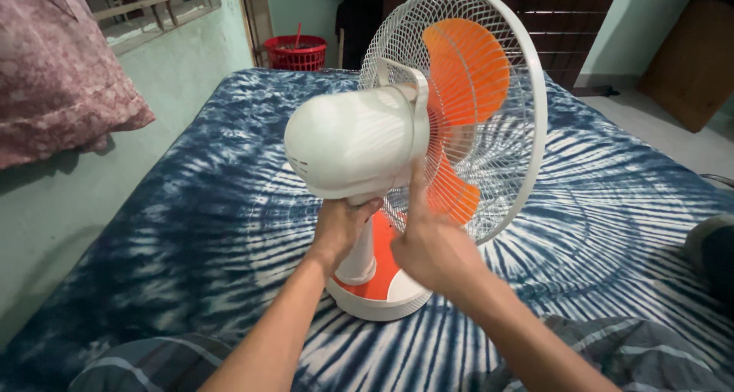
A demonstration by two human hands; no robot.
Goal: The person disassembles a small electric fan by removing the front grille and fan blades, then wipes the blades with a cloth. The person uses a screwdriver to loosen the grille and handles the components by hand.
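Hands meet on a white plastic table fan [382, 143] standing on a bed [191, 208] draped in a blue-and-white tie-dye sheet. The left hand [340, 227] is wrapped around the fan's neck just beneath the smooth, rounded motor housing; the right hand [432, 247] is loosely curled beside it, one finger raised straight up against the back of the round wire grille. Behind the thin white wires sit glossy orange blades, two of them clearly seen. The fan's round base is white with an orange top, resting on the sheet close to the person's plaid-covered knees. One mottled pink pillow [61, 71] leans against the pale green wall at left, and one red slatted plastic basket [297, 53] stands beyond the bed's far end.
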